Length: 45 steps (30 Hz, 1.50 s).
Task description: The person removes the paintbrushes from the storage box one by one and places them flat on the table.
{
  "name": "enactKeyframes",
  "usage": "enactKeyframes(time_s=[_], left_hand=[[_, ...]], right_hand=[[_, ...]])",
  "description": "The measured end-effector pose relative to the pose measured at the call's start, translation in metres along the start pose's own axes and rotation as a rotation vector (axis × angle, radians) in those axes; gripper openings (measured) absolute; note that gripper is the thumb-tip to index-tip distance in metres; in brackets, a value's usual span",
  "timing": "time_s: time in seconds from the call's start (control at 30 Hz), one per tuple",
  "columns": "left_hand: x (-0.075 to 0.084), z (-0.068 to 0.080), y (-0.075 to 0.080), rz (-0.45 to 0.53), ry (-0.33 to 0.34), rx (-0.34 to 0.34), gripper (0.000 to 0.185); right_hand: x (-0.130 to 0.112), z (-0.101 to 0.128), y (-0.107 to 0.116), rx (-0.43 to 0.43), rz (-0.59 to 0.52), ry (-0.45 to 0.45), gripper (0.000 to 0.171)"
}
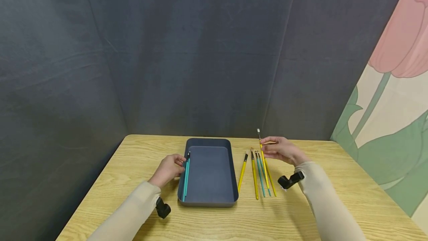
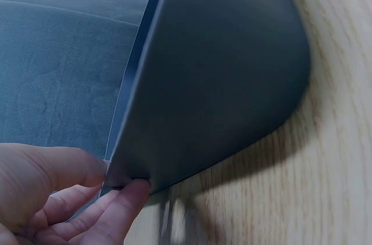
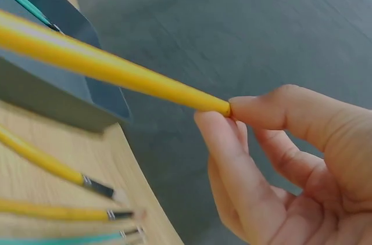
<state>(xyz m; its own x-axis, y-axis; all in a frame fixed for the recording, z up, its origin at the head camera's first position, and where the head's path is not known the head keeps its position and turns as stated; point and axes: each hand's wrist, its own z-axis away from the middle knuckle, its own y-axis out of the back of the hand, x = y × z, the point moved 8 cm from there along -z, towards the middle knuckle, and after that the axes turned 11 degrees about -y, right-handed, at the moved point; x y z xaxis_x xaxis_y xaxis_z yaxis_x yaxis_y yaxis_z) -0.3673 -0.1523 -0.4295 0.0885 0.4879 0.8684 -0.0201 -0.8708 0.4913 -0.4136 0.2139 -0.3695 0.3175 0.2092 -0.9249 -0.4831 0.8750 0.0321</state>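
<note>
Sleeved forearms framed a dark tray on the tabletop; the left hand pinched its left wall beside two teal brushes already inside. The right hand pinched one yellow brush, raised at an angle. By my judgement sorting had barely begun: five loose brushes remained beside the tray.

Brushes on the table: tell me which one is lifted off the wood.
The yellow brush pinched by the right hand, bristles pointing to the far wall. The other loose brushes lie flat; two teal ones sit in the tray.
</note>
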Motion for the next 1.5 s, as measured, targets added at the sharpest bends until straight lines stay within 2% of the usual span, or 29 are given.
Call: enactKeyframes(time_s=[0.1, 0.33, 0.57, 0.73, 1.07, 1.5], left_hand=[[0.0, 0.0, 0.0, -0.002, -0.008, -0.002, 0.032], [0.001, 0.002, 0.0, -0.001, -0.001, 0.0, 0.032], [0.002, 0.002, -0.001, -0.001, -0.011, 0.001, 0.033], [0.002, 0.002, -0.002, -0.002, -0.01, -0.003, 0.033], [0.001, 0.002, -0.002, -0.003, -0.007, -0.008, 0.032], [0.0, 0.0, -0.003, -0.003, -0.003, -0.014, 0.033]], right_hand=[[0.007, 0.003, 0.016, 0.001, -0.001, -0.007, 0.019], [0.037, 0.0, 0.042, 0.04, 0.114, -0.083, 0.025], [0.066, -0.01, 0.053, 0.058, 0.155, -0.158, 0.038], [0.078, -0.016, 0.057, 0.088, 0.184, -0.18, 0.037], [0.083, -0.023, 0.063, 0.165, 0.245, -0.226, 0.033], [0.082, -0.033, 0.06, 0.175, 0.261, -0.245, 0.03]])
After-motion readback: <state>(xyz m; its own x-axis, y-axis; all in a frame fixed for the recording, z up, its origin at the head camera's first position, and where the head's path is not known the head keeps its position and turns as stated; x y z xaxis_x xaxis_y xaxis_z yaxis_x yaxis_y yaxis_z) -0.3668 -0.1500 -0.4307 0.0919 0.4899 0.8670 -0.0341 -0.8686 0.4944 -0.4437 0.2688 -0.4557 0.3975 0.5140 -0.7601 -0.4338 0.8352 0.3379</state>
